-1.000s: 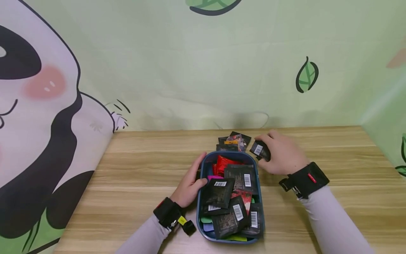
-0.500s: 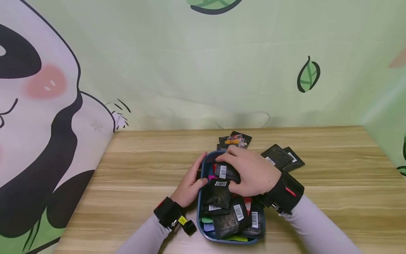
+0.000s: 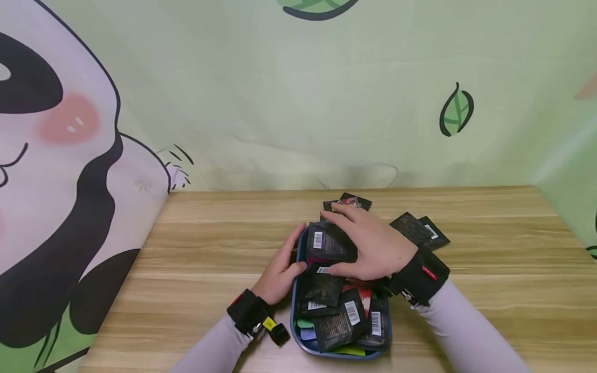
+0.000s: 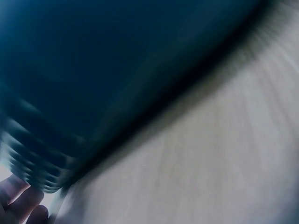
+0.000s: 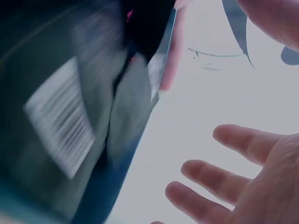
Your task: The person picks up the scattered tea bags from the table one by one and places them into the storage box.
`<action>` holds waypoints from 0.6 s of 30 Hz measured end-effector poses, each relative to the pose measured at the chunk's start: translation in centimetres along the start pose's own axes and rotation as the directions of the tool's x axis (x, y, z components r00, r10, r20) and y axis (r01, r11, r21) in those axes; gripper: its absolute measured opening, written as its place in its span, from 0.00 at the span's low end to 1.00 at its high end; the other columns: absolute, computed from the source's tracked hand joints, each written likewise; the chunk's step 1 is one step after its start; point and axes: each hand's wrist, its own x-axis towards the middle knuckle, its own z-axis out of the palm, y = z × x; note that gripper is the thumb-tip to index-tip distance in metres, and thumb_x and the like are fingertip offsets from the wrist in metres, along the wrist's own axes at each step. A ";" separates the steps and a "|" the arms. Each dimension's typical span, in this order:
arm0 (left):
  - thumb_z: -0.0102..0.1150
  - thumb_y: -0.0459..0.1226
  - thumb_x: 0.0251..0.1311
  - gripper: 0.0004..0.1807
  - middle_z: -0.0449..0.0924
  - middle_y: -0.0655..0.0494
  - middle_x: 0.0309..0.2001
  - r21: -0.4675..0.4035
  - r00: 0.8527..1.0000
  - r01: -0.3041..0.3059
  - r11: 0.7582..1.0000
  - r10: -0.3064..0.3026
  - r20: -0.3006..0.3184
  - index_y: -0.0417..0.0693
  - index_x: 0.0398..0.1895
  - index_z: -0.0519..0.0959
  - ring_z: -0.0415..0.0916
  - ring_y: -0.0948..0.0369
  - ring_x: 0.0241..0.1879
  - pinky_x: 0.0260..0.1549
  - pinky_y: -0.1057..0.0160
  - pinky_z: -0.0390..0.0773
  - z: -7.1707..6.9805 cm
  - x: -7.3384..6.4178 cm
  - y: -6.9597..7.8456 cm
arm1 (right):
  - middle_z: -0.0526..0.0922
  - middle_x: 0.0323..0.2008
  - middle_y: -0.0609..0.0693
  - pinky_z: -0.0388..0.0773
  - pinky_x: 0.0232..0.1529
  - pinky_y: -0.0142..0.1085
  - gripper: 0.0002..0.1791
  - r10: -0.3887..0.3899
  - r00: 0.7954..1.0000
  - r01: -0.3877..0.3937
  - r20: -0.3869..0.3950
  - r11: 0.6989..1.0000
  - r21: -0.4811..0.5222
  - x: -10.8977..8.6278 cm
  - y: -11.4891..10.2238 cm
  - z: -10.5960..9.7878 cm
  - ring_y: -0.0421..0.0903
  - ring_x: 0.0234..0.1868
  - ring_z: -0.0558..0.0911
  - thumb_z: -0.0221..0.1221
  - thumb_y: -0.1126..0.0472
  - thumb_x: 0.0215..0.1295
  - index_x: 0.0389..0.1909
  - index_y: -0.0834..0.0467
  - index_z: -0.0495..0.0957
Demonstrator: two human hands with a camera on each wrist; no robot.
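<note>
A blue bin (image 3: 295, 311) stands upright at the front of the table, filled with black packets that carry white barcodes. My left hand (image 3: 280, 269) lies straight-fingered along the bin's left side, its thumb at the rim; the left wrist view shows its fingertips (image 4: 25, 203) by the ridged far corner. Over the far half of the bin, my right hand (image 3: 373, 241) is spread out. A black packet (image 3: 326, 243) lies just below it at the far end. In the right wrist view, its fingers (image 5: 215, 177) are extended and apart, with nothing between them.
Behind the bin, several packets (image 3: 364, 201) lie in a small pile. Two more black packets (image 3: 410, 229) overlap on the table to the right. Red, green and yellow-green pieces show among the bin's contents. A printed fabric backdrop (image 3: 298, 103) rises behind the table's back edge.
My right hand has carried the black packet from right of the bin into its far end and let go, its fingers spreading. The left hand has stayed at the bin's side.
</note>
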 end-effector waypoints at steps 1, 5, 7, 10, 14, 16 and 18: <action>0.47 0.33 0.66 0.42 0.56 0.56 0.76 -0.005 1.000 0.005 1.000 -0.005 -0.003 0.58 0.82 0.47 0.61 0.55 0.69 0.67 0.47 0.59 0.0 0.0 0.0 | 0.55 0.77 0.53 0.65 0.66 0.53 0.57 0.009 1.000 -0.009 -0.004 1.000 0.012 -0.3 0.4 -0.1 0.56 0.74 0.61 0.61 0.27 0.50 0.79 0.48 0.56; 0.48 0.33 0.65 0.42 0.56 0.57 0.76 -0.007 1.000 0.003 1.000 -0.003 -0.013 0.57 0.82 0.48 0.58 0.56 0.71 0.69 0.47 0.55 0.1 0.0 0.1 | 0.55 0.77 0.53 0.66 0.65 0.54 0.58 0.057 0.998 -0.056 -0.015 0.998 0.030 -1.7 2.1 -0.5 0.57 0.73 0.62 0.61 0.27 0.49 0.79 0.47 0.55; 0.48 0.33 0.66 0.42 0.55 0.57 0.77 0.005 1.000 0.000 1.000 0.000 -0.013 0.56 0.82 0.47 0.56 0.56 0.73 0.69 0.46 0.54 0.1 0.0 0.1 | 0.57 0.76 0.54 0.66 0.64 0.55 0.58 0.093 0.996 -0.092 -0.016 0.996 0.021 -2.4 3.0 -0.7 0.57 0.72 0.63 0.61 0.26 0.49 0.79 0.47 0.55; 0.47 0.35 0.66 0.42 0.53 0.59 0.78 0.024 1.000 0.005 1.000 -0.005 -0.011 0.56 0.82 0.46 0.53 0.57 0.74 0.70 0.45 0.52 0.1 0.0 0.0 | 0.59 0.75 0.57 0.66 0.64 0.56 0.58 0.140 0.990 -0.140 -0.022 0.990 -0.010 -3.4 4.4 -1.0 0.59 0.71 0.64 0.60 0.26 0.50 0.79 0.49 0.56; 0.47 0.35 0.66 0.42 0.51 0.60 0.78 0.035 1.000 0.012 0.999 -0.011 -0.012 0.57 0.82 0.46 0.51 0.58 0.75 0.70 0.45 0.51 0.1 0.0 -0.1 | 0.60 0.74 0.61 0.63 0.66 0.57 0.58 0.179 0.983 -0.180 -0.026 0.983 -0.027 -4.7 6.4 -1.1 0.61 0.71 0.63 0.60 0.26 0.51 0.78 0.55 0.58; 0.47 0.35 0.66 0.42 0.52 0.60 0.78 0.035 1.000 0.010 0.999 -0.010 -0.011 0.56 0.82 0.46 0.52 0.58 0.75 0.70 0.44 0.51 0.1 0.0 -0.1 | 0.60 0.73 0.63 0.62 0.66 0.59 0.58 0.201 0.979 -0.201 -0.022 0.979 -0.028 -5.3 7.3 -1.0 0.63 0.71 0.62 0.59 0.27 0.52 0.77 0.57 0.59; 0.47 0.35 0.67 0.42 0.52 0.60 0.78 0.032 1.000 0.011 0.999 -0.011 -0.009 0.55 0.83 0.45 0.52 0.58 0.75 0.70 0.45 0.52 0.1 0.0 -0.2 | 0.60 0.73 0.65 0.61 0.66 0.59 0.58 0.226 0.974 -0.227 -0.014 0.973 -0.035 -5.8 8.2 -1.0 0.65 0.71 0.61 0.59 0.26 0.52 0.76 0.59 0.60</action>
